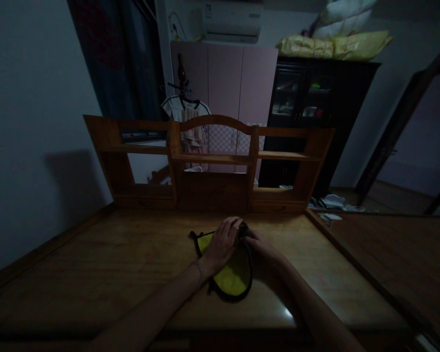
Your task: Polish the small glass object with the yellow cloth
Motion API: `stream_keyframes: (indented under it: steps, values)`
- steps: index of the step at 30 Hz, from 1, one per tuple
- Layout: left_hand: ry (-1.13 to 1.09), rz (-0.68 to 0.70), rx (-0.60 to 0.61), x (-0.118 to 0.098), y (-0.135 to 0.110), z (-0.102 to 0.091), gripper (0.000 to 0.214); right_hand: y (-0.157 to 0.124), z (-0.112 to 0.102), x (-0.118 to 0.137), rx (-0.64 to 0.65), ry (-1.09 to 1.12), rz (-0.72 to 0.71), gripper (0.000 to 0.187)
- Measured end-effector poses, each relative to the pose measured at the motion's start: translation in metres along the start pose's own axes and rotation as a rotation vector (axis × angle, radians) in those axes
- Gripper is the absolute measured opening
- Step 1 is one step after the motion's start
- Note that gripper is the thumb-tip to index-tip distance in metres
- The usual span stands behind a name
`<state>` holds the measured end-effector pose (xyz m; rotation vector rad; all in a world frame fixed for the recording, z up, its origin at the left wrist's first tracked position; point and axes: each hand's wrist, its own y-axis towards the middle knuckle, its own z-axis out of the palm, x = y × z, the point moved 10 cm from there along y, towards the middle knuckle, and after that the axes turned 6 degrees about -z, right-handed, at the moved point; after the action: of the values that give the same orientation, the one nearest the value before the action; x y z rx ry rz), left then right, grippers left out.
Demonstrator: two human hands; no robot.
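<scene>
A flat yellow cloth piece with black edging (234, 279), perhaps a pouch, lies on the wooden desk top (132, 264). My left hand (223, 243) reaches across it, fingers bent over a small dark object (243, 230) at its far right edge. From the other side my right hand (263, 246) closes its fingers on the same dark object. In this dim light I cannot tell whether that object is separate or part of the yellow piece. A thin bracelet (200, 270) circles my left wrist.
A wooden shelf unit (212, 159) with small drawers rises along the desk's far edge. A wall (40, 161) borders the left side, and a raised wooden rim (352, 264) runs down the right. Beyond stand a pink wardrobe (225, 83) and a dark cabinet (315, 122).
</scene>
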<state>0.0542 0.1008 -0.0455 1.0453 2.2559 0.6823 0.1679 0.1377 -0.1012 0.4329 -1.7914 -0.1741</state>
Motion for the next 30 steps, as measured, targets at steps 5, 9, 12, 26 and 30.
stream_keyframes:
  steps: [5, 9, 12, 26, 30]
  values:
    - [0.052, 0.036, -0.004, -0.005, -0.001, 0.003, 0.079, 0.0, 0.001, -0.001, -0.005, 0.012, 0.045, 0.034]
    - [0.102, 0.061, -0.008, -0.008, -0.001, 0.007, 0.076, 0.002, 0.001, -0.001, -0.027, -0.003, 0.014, 0.034]
    - [0.099, 0.065, 0.002, -0.009, -0.001, 0.007, 0.076, 0.003, 0.003, -0.001, -0.025, -0.028, -0.018, 0.035]
    - [0.139, 0.097, 0.01, -0.013, 0.0, 0.007, 0.07, 0.006, -0.002, 0.002, -0.088, -0.156, -0.138, 0.027]
    - [0.107, 0.096, 0.026, -0.014, 0.001, 0.007, 0.07, 0.008, -0.004, -0.002, -0.121, -0.188, -0.176, 0.028]
